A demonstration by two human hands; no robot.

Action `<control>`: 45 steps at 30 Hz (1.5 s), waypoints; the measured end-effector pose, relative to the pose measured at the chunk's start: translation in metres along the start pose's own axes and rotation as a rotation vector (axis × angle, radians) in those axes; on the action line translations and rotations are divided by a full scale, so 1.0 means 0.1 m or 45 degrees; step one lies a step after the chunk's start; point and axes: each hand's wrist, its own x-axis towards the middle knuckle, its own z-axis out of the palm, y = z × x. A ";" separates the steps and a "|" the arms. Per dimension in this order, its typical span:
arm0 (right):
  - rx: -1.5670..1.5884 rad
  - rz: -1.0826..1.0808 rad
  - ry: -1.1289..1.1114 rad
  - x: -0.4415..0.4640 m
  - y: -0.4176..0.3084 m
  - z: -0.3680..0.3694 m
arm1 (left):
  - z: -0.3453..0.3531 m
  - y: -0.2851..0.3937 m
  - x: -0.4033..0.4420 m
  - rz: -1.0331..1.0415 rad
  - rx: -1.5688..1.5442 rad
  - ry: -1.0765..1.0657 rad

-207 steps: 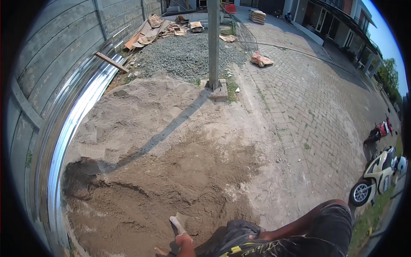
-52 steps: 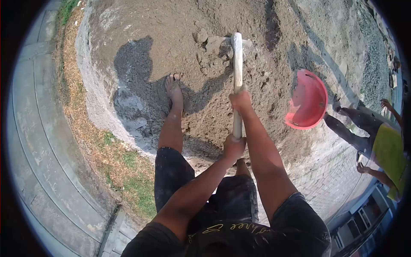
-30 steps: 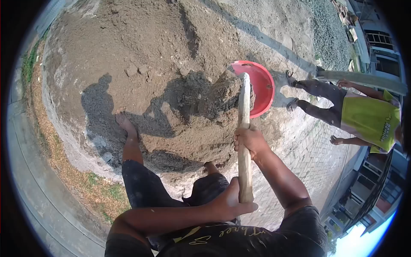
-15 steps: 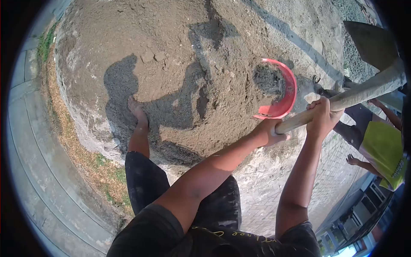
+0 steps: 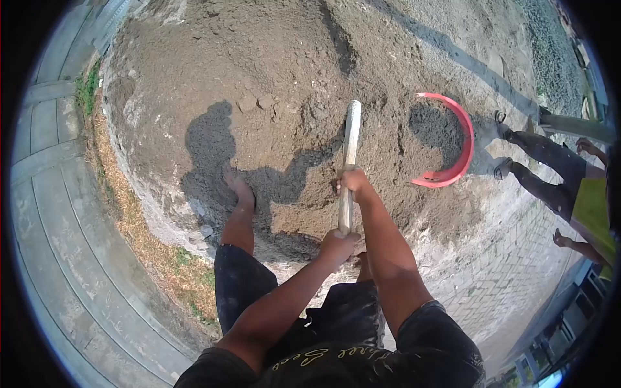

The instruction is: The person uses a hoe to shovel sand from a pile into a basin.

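Note:
A pale wooden handle (image 5: 350, 139) points away from my body over the brown sand (image 5: 259, 52). My left hand (image 5: 339, 247) is wrapped round its near end. Farther up, my right hand (image 5: 353, 182) grips the same handle. The blade at the far end cannot be seen; sand lies around that end. To the right of the handle rests a red basin (image 5: 464, 145), partly filled with grey-brown sand, its left side hidden by sand.
A person in a yellow-green shirt (image 5: 590, 210) stands at the right, feet beside the basin. Paving (image 5: 504, 258) lies at lower right, gravel (image 5: 550, 58) at upper right. My bare foot (image 5: 240, 184) is on the sand. Dry grass (image 5: 162, 252) and concrete (image 5: 71, 226) lie left.
The handle, earlier raised to the right with its blade in the air, has swung down and left onto the sand, both hands with it. The basin, earlier mostly bare, now holds sand.

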 end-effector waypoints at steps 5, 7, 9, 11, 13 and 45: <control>0.222 0.287 -0.347 -0.55 -0.61 -0.66 | 0.64 0.84 -1.14 0.135 -0.287 -0.479; 0.301 0.334 -0.412 -0.85 -0.81 -0.88 | 0.82 1.00 -1.42 0.192 -0.289 -0.600; 0.455 0.422 -0.346 -1.32 -1.02 -1.05 | 0.93 1.22 -1.96 0.195 -0.358 -0.625; 0.573 0.349 -0.108 -2.06 -1.14 -1.08 | 0.81 1.13 -2.36 0.259 -0.176 -0.880; 0.453 0.152 0.060 -2.91 -1.16 -0.96 | 0.44 0.91 -2.71 0.265 0.164 -1.106; -0.772 0.076 -0.151 -0.36 2.27 0.47 | -0.37 -1.75 -0.34 -0.538 -0.417 0.062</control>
